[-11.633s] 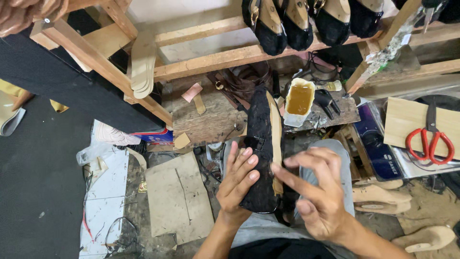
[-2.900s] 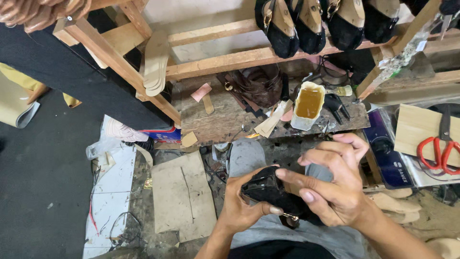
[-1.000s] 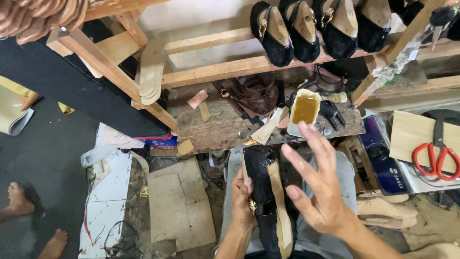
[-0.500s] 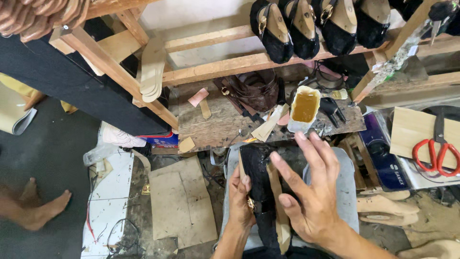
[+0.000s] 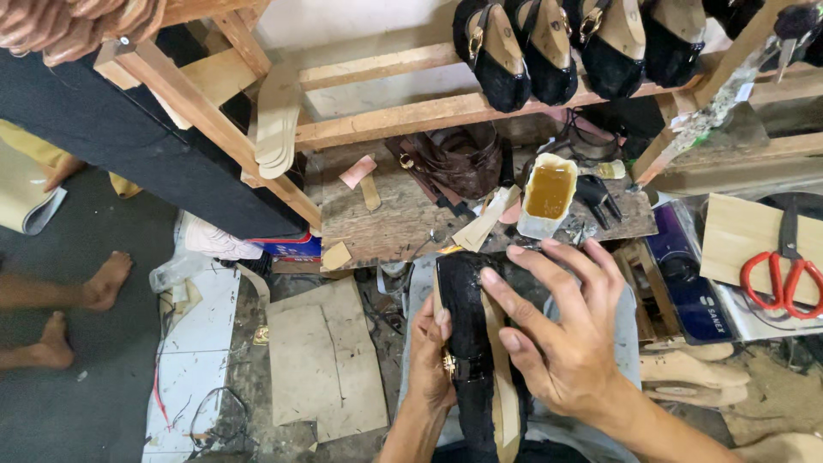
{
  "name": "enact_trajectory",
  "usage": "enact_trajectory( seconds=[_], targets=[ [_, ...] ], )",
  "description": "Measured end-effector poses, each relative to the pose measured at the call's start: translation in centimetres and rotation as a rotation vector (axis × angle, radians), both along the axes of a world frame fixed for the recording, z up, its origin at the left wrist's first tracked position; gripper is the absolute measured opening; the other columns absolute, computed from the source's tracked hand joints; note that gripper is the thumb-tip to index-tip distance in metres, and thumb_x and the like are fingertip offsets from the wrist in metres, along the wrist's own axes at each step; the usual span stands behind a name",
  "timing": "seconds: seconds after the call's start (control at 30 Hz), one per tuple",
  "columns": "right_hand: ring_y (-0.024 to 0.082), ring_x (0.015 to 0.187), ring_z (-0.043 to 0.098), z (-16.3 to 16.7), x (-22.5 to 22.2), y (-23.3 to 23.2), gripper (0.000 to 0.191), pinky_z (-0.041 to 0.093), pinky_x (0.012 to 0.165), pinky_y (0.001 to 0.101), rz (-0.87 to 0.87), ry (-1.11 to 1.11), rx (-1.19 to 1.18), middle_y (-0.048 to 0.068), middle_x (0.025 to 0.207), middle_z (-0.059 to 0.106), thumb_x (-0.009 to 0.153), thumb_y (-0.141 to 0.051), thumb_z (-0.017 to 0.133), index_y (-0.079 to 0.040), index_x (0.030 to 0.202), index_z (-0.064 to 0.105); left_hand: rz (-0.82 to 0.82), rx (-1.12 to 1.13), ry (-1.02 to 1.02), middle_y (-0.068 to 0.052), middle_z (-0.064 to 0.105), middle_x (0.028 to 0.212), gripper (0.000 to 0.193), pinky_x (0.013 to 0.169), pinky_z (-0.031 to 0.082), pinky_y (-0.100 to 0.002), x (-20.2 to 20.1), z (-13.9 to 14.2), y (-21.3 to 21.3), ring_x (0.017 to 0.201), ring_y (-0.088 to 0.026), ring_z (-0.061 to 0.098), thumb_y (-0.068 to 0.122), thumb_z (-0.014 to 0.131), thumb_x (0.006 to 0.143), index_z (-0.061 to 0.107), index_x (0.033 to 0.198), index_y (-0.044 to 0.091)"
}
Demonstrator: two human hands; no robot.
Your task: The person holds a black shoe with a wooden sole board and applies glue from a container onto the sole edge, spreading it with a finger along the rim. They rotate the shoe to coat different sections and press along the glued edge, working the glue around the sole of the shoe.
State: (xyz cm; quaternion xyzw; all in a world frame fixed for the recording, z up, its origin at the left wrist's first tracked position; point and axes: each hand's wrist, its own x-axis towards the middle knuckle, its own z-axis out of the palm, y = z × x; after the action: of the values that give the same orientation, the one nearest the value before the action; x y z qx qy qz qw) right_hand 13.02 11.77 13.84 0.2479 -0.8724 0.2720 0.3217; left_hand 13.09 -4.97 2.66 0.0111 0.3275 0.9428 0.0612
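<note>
The left hand point(image 5: 433, 364) grips a black shoe point(image 5: 470, 343) on the lap, just below the worktop point(image 5: 386, 214). The right hand point(image 5: 570, 343) hovers spread wide, empty. The shoe looks light, its lace soft (the tan sole stiff), so the sole edges seem the safest hold.

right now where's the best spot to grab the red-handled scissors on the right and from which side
Take the red-handled scissors by the two red loop handles, coming from above and from the near side. They lie flat, half on a sheet of tan cardboard, handles toward the person and dark blades pointing away, so the loops are the open, safe end. The right hand is nearer than the left hand, which steadies the black lace shoe.
</note>
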Motion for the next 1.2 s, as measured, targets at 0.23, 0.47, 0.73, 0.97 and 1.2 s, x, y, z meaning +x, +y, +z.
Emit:
enact_trajectory(
  seconds=[0.23, 0.47, 0.73, 0.97, 1.2],
  targets=[
    [0.033, 0.123, 0.05, -0.2, -0.3, 0.1, 0.041, 0.024, 0.119, 0.0606, 0.008, 0.041, 0.024, 0.009, 0.13, 0.061, 0.102, -0.04, 0.048, -0.02, 0.128, 0.073, -0.009, 0.025, 0.045, -0.011, 0.068, 0.128, 0.07, 0.096, 0.059, -0.035, -0.1, 0.4, 0.2, 0.111, -0.019, 0.07, 0.04, 0.075, 0.093, 0.051, 0.144, -0.003],
    [0.032, 0.12, 0.051, -0.1, -0.1, 0.6, 0.035, 0.025, 0.115, 0.0599, -0.03, 0.137, 0.087, 0.007, 0.125, 0.062, 0.099, -0.037, 0.053, -0.023, 0.121, 0.077, -0.011, 0.005, 0.004, -0.011, 0.069, 0.125, 0.068, 0.093, 0.059, -0.035, 0.0, 0.3, 0.0, 0.107, -0.019, 0.07, 0.038, 0.075, 0.094, 0.051, 0.142, -0.003],
    [0.032, 0.12, 0.051, 0.1, -0.5, 0.8, 0.035, 0.025, 0.114, 0.0606, -0.012, 0.144, 0.072, 0.007, 0.124, 0.062, 0.096, -0.035, 0.056, -0.023, 0.121, 0.077, -0.027, 0.006, -0.024, -0.012, 0.069, 0.124, 0.065, 0.09, 0.059, -0.034, 0.1, 0.8, -0.1, 0.105, -0.019, 0.071, 0.038, 0.072, 0.097, 0.051, 0.142, -0.003],
    [0.032, 0.119, 0.053, 0.6, -0.4, 1.3, 0.032, 0.023, 0.112, 0.0634, -0.054, 0.188, 0.212, 0.004, 0.117, 0.065, 0.094, -0.036, 0.064, -0.024, 0.12, 0.079, 0.013, -0.035, -0.083, -0.011, 0.071, 0.12, 0.05, 0.088, 0.06, -0.034, 0.3, 0.9, -0.3, 0.102, -0.018, 0.072, 0.022, 0.069, 0.097, 0.055, 0.138, -0.002],
    [0.031, 0.121, 0.053, 1.0, -0.9, 1.7, 0.032, 0.022, 0.115, 0.0616, 0.011, 0.135, 0.084, 0.006, 0.116, 0.065, 0.094, -0.032, 0.062, -0.02, 0.117, 0.079, -0.025, -0.027, -0.068, -0.011, 0.072, 0.119, 0.046, 0.087, 0.06, -0.033, 0.3, 1.3, -0.3, 0.1, -0.017, 0.072, 0.02, 0.066, 0.098, 0.057, 0.137, -0.003]
  ],
)
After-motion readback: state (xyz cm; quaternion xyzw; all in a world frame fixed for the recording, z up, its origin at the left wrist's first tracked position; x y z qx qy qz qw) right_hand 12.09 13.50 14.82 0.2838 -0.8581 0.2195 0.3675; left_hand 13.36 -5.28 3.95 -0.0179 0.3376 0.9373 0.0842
